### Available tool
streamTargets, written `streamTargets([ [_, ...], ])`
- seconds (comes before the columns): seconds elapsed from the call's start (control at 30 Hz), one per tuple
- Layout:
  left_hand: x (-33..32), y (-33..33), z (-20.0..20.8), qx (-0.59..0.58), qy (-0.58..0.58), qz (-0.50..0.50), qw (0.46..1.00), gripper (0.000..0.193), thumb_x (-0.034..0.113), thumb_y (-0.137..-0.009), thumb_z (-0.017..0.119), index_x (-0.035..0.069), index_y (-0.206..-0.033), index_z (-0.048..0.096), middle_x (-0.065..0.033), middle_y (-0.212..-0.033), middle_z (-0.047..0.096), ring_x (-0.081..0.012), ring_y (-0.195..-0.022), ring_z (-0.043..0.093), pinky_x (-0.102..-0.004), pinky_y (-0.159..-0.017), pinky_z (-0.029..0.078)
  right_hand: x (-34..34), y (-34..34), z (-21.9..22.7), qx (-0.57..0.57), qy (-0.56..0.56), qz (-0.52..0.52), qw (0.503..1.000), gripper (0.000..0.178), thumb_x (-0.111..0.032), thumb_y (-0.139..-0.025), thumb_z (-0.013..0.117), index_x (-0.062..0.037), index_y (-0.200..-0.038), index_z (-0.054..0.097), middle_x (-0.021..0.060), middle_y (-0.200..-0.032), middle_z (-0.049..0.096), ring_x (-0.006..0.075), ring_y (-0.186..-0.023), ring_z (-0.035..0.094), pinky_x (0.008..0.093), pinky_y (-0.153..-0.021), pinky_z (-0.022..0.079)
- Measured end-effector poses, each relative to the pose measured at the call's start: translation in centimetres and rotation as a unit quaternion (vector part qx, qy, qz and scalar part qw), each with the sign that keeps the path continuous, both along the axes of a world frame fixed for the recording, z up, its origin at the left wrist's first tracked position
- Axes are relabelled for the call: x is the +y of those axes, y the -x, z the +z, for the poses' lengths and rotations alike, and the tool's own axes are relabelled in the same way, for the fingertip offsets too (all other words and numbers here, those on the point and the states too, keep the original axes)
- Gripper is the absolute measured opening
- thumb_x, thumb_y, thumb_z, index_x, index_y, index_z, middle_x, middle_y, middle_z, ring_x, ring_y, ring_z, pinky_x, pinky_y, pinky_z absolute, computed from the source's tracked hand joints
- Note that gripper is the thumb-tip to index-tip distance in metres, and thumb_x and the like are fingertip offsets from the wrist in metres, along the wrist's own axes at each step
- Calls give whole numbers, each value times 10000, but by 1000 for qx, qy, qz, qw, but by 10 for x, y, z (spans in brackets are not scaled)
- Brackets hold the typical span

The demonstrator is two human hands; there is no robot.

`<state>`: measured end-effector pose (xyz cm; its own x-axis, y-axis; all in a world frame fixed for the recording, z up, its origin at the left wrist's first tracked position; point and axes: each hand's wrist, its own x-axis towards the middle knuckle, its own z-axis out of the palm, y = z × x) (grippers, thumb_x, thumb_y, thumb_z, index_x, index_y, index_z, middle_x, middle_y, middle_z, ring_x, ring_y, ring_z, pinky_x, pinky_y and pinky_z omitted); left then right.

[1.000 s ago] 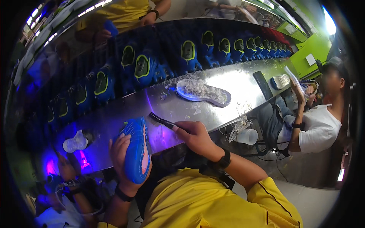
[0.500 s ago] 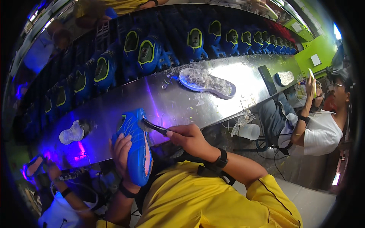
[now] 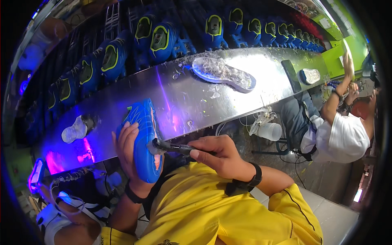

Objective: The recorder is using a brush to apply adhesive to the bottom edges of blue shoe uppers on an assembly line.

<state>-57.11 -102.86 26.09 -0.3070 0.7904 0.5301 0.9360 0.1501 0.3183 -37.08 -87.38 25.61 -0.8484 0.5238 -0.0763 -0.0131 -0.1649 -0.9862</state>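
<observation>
My left hand (image 3: 130,153) grips a blue shoe upper (image 3: 145,139) by its side, tilted with its pinkish underside edge turned to the right. In my right hand (image 3: 222,155) is a black-handled brush (image 3: 173,147). Its pale bristles touch the lower side of the shoe upper, close to the edge of the underside. The fingers of my right hand close around the handle's end. Both hands are above my lap, at the near edge of the metal bench (image 3: 204,110).
A white shoe sole (image 3: 224,73) lies on the bench among shreds. Blue shoes (image 3: 161,41) line a dark rack behind. A pale sole-shaped piece (image 3: 74,130) sits left, a black slab (image 3: 290,75) right. Co-workers sit on both sides; a white bucket (image 3: 269,131) hangs at right.
The brush has moved down along the shoe upper from near its top to its lower side. The shoe has risen and turned slightly. The co-worker at right has raised an arm.
</observation>
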Motion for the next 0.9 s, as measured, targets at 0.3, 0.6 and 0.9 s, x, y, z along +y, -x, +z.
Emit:
streamTargets([
  [0.3,34,-13,29,12,44,51,998,713,220,-849,777,51,-1467,466,-150,-1429,585,-374,-1396,535,-630,-1255,242,4,-15,12,78,-131,-46,987,230,-62,-967,738,48,-1168,740,115,-761,636,203,-620,585,333,-582,446],
  [0.6,76,-11,53,-13,91,74,993,716,122,-754,801,49,-1405,512,-167,-1358,592,-381,-1340,547,-609,-1214,294,35,-17,40,49,-253,-123,958,242,-43,-939,743,72,-1153,731,120,-737,613,225,-590,569,348,-548,433],
  [0.9,87,26,75,-100,100,48,989,704,-8,-636,797,54,-1300,571,-180,-1251,626,-427,-1208,589,-502,-1071,456,79,30,28,121,-312,-91,938,228,-54,-905,755,45,-1111,754,135,-741,632,247,-594,590,367,-537,427],
])
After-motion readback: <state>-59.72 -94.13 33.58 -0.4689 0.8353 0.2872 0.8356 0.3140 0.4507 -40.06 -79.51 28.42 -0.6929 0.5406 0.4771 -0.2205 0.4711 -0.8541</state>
